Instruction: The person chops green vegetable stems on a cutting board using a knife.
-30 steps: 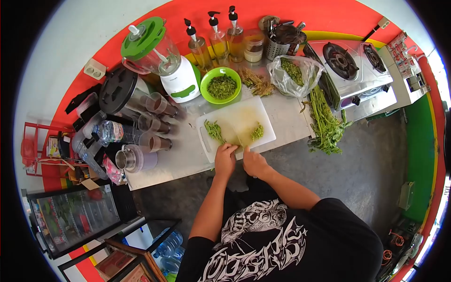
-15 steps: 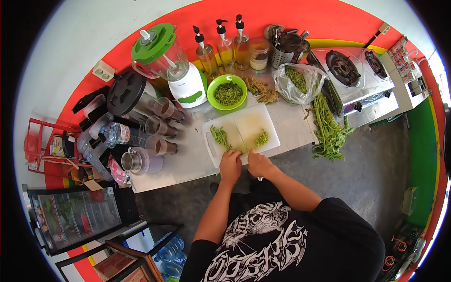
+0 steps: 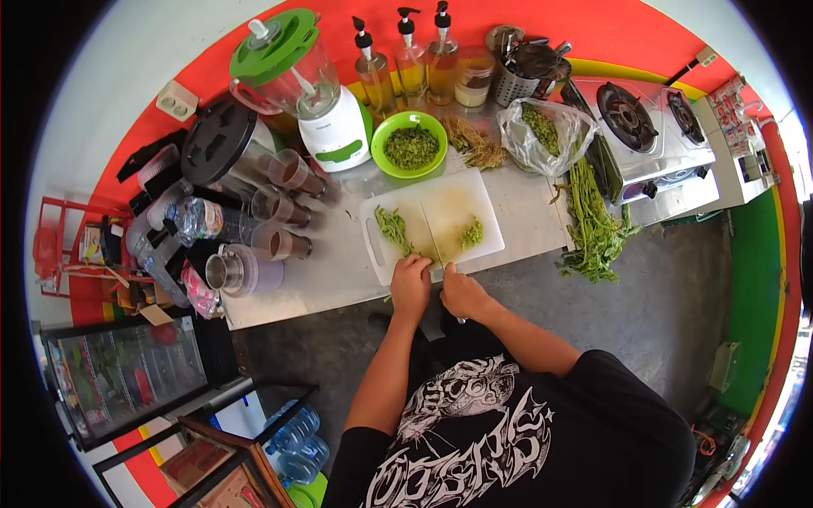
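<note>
The person wears a black T-shirt (image 3: 618, 436) with a large off-white print. The print's upper part is a skull graphic (image 3: 461, 394), rounded and drawn in dense, shaded linework, with thin strokes fanning out beneath it. Below that runs a line of jagged lettering (image 3: 483, 453), the characters angular and drawn out into long spikes, too stylised to read with certainty; a small star-like mark sits near one end. The left sleeve (image 3: 357, 461) and right sleeve (image 3: 589, 372) are short and plain black. Both forearms, the left hand (image 3: 412, 284) and the right hand (image 3: 464, 296) are bare.
</note>
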A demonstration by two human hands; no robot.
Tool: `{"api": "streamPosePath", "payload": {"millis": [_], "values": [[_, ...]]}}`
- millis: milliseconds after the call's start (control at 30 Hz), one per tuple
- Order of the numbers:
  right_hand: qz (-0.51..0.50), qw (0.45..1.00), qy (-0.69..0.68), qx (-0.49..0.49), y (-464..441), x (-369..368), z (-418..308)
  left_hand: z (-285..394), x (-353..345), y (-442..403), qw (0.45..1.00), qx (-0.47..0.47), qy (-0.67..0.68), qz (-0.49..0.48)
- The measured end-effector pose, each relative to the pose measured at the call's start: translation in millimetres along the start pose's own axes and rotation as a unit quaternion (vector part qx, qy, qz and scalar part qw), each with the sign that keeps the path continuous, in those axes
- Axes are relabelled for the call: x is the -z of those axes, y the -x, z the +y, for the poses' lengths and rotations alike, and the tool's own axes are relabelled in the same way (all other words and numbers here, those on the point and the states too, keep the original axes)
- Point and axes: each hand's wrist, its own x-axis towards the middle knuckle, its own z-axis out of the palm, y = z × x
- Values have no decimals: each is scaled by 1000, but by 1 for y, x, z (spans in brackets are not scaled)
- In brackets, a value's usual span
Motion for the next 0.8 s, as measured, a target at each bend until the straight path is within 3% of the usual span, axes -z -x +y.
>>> {"api": "streamPosePath", "payload": {"millis": [433, 500, 800], "values": [[24, 999, 19, 26, -7, 4, -2, 2, 3, -2, 1000, 8, 21, 10], [-8, 999, 34, 26, -15, 12, -4, 0, 3, -3, 1000, 1, 24, 9], [-6, 999, 32, 31, -15, 7, -4, 7, 8, -10, 992, 99, 82, -21]]}}
